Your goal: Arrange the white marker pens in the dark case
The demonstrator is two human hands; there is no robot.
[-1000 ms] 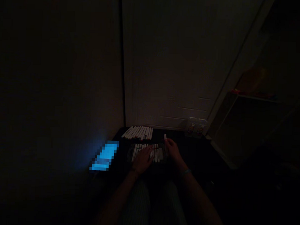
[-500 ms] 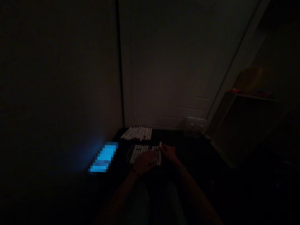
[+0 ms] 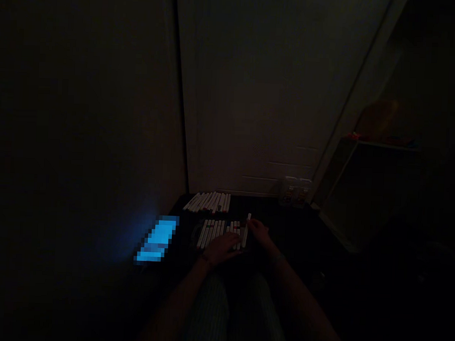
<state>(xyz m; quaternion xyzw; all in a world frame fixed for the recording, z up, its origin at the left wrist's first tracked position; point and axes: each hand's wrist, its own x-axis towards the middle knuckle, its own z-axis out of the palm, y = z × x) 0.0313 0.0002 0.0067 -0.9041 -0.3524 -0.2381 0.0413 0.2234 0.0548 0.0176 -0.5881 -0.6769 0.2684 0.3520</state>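
Observation:
A row of white markers (image 3: pixel 211 232) lies side by side on the dark surface in front of me. My left hand (image 3: pixel 224 245) rests over the right part of this row, fingers stretched out, covering the lower ends of several markers. At the row's right end, my right hand (image 3: pixel 259 231) grips a single white marker (image 3: pixel 245 235) near its upper part. That marker leans a little to the right, with a small gap to the row. Behind lies a second, looser group of white markers (image 3: pixel 208 202). The room is very dark, so fine finger detail is lost.
A glowing blue pixelated screen (image 3: pixel 157 239) lies at the left by the wall. Two clear packages (image 3: pixel 296 192) stand against the back panel (image 3: pixel 252 116). On the right is a shelf unit (image 3: pixel 347 181) with red and yellowish things on top.
My right hand has moved slightly right with the marker, which now tilts and stands apart from the row. My left hand has stayed nearly in place over the row.

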